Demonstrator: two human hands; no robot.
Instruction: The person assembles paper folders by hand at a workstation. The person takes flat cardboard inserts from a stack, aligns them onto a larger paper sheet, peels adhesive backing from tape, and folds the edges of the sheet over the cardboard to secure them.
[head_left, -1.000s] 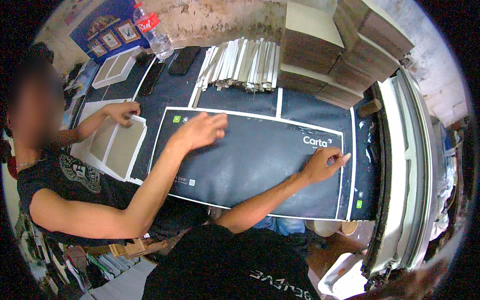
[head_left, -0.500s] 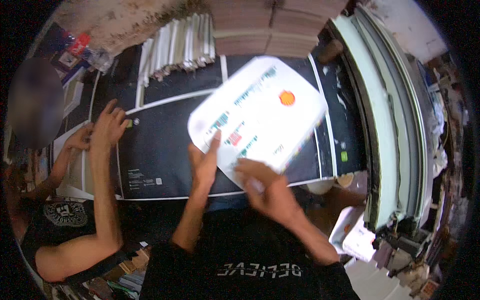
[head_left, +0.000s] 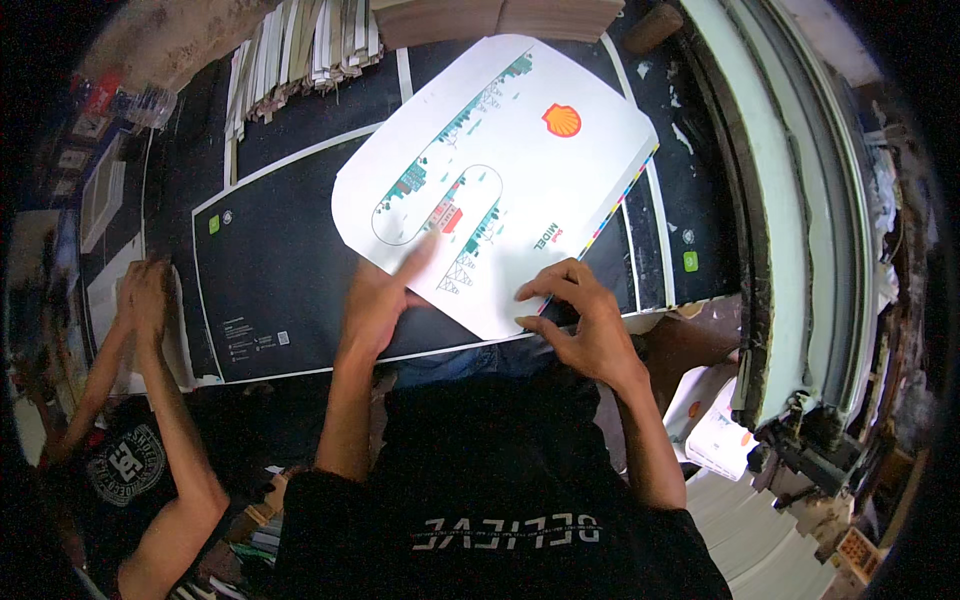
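A large white printed sheet [head_left: 540,190] with rounded corners lies tilted over the dark tabletop. It carries green line drawings, an orange-red shell emblem and a strip of colour marks along its right edge. My left hand [head_left: 378,305] grips the lower left edge, the thumb lying on top and the other fingers partly hidden underneath. At the lower right corner is my right hand [head_left: 588,325]. Its thumb and forefinger are spread apart, curved over the corner and touching the sheet.
A dark board-covered table [head_left: 290,270] spans the front. White strips [head_left: 300,50] are bundled at the far left; a long pale machine bar [head_left: 780,220] borders the right. Similar printed sheets [head_left: 715,425] sit below right. A co-worker's hands [head_left: 150,295] are at the left.
The sheet has shifted slightly left and away in view. My right hand has moved from the sheet's lower edge to its right corner, its fingers spreading. My left hand still holds on.
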